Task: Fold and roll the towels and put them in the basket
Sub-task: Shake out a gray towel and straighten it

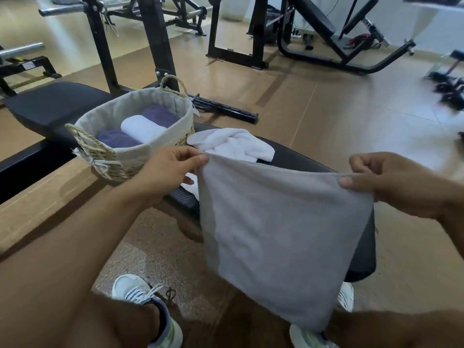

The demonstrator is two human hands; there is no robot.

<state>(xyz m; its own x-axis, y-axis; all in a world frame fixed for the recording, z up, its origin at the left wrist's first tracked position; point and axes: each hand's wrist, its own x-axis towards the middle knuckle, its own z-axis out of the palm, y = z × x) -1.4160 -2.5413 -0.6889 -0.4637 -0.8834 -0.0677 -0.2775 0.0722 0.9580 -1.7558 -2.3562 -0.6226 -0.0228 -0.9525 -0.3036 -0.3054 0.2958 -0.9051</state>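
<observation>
Basket (140, 156) set on bench pad (50, 106), left of centre. Three rolled towels (140, 128) lying side by side in basket. Loose towel (233, 145) heaped on bench pad, just right of basket. Held towel (278, 234) hanging in front of bench pad, top corners pinched by left hand (173, 167) and right hand (391, 184). Shoes (148, 312) on floor below. Gym frames (253, 33) behind bench pad.
</observation>
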